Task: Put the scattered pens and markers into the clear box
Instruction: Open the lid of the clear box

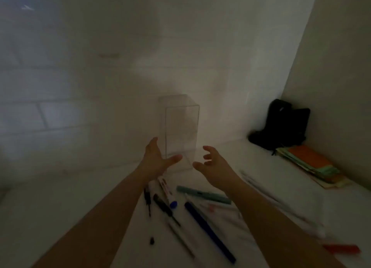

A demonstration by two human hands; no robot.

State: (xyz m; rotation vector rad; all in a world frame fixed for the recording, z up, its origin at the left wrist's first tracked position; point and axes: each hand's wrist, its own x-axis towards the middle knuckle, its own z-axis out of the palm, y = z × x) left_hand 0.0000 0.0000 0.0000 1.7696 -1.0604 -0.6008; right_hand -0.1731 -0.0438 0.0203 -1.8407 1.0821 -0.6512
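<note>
Both forearms come in from the bottom edge, bare, reaching forward over the white table [60, 217]. Frame is dim and motion-blurred, so I can't read fine detail.

Pens and markers lie scattered between and under my arms: a dark blue marker [208, 231] nearest, angled toward the lower right; a black pen [165, 209] left of it; a white marker with a blue cap [167, 191] pointing up toward the box; a thin black pen [147, 199] by my left forearm; a teal pen [202, 194] lying crosswise just under my right wrist. Pale pens [271, 199] streak to the right of my right arm, too blurred to count. A red item [341, 248] sits at the lower right.

My left hand [155, 161] is spread, empty, thumb out, just left of the clear box [181, 131]. My right hand [212, 165] is empty too, fingers loosely curled, just right of the box base. I can't tell whether either touches it. The box stands upright against the wall, beyond the pens, nothing visible inside.

Far right corner: a black bag [281, 125] and a paper stack [309, 165].
</note>
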